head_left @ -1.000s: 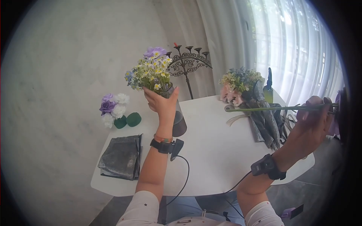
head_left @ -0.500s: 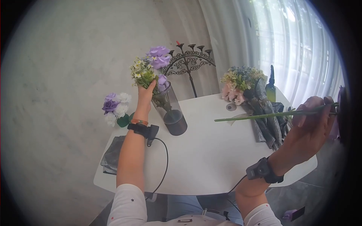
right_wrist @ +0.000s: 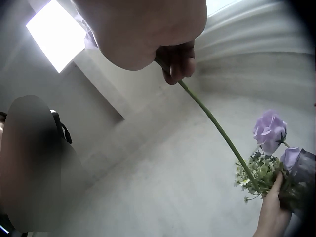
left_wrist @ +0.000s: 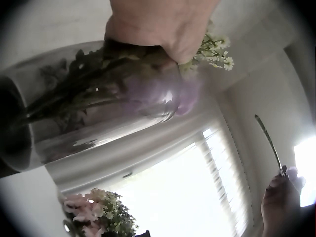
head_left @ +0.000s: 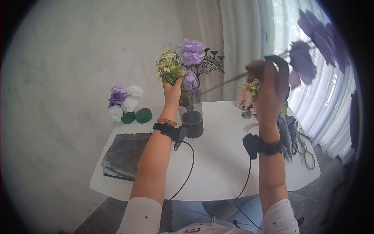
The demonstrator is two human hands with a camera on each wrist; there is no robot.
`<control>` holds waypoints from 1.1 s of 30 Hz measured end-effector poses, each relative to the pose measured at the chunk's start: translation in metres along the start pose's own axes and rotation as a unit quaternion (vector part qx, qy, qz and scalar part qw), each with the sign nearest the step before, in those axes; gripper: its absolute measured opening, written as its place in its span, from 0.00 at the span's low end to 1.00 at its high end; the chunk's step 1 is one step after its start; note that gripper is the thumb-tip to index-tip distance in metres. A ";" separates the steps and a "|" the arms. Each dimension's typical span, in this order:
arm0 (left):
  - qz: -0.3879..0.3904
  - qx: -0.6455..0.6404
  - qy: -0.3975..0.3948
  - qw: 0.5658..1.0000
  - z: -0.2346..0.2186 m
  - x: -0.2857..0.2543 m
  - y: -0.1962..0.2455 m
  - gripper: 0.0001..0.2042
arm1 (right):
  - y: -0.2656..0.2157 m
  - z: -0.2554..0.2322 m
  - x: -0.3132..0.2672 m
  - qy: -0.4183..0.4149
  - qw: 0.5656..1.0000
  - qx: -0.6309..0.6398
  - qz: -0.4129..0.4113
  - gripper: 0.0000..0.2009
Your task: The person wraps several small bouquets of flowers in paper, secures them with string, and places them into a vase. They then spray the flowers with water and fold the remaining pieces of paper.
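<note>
The left hand (head_left: 172, 93) grips the small white-and-yellow daisies (head_left: 167, 64) low on their bunch, against the rim of a clear vase (head_left: 191, 105) with a dark base. Purple roses (head_left: 192, 52) stand in the vase beside that bunch. In the left wrist view, the vase (left_wrist: 98, 108) lies across the picture, dark stems inside it. Raised at the right, the right hand (head_left: 270, 93) has its fingers curled round a green stem (head_left: 230, 82) whose purple blooms (head_left: 304, 64) point up and right. The stem's bare end slants down toward the vase.
Purple and white flowers (head_left: 122, 101) with green foam blocks (head_left: 143, 115) stand at the table's back left, a folded grey wrap (head_left: 126, 154) nearer. Pink flowers (head_left: 246, 100) and grey wrapping (head_left: 286, 134) lie on the right. A dark candelabra (head_left: 212, 64) rises behind the vase.
The right hand has moved up and left, swinging the stem's bare end toward the vase. Since a second ago, the left hand has shifted to the daisies' side, and the purple roses show more.
</note>
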State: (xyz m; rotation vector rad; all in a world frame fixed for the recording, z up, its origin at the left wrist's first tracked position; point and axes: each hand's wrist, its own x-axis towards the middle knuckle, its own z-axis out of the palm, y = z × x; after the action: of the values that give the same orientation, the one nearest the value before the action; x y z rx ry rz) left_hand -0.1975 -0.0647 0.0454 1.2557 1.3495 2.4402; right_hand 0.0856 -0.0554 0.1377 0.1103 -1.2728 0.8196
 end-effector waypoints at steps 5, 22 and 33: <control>0.015 0.024 0.014 1.000 -0.003 0.008 -0.015 0.24 | 0.051 0.055 0.034 -0.106 0.990 -0.056 -0.068 0.04; 0.011 0.039 0.028 0.999 0.001 0.002 -0.004 0.26 | 0.161 0.079 -0.038 -0.366 0.856 -0.362 -0.035 0.12; 0.053 -0.078 -0.007 0.996 0.006 0.002 -0.006 0.27 | 0.151 0.074 -0.047 -0.308 0.890 -0.335 0.010 0.13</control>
State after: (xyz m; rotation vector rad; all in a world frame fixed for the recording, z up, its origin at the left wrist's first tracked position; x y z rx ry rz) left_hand -0.1969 -0.0566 0.0442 1.3349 1.0913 2.5428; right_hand -0.0668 -0.0066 0.0673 -0.2191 -2.1026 0.3151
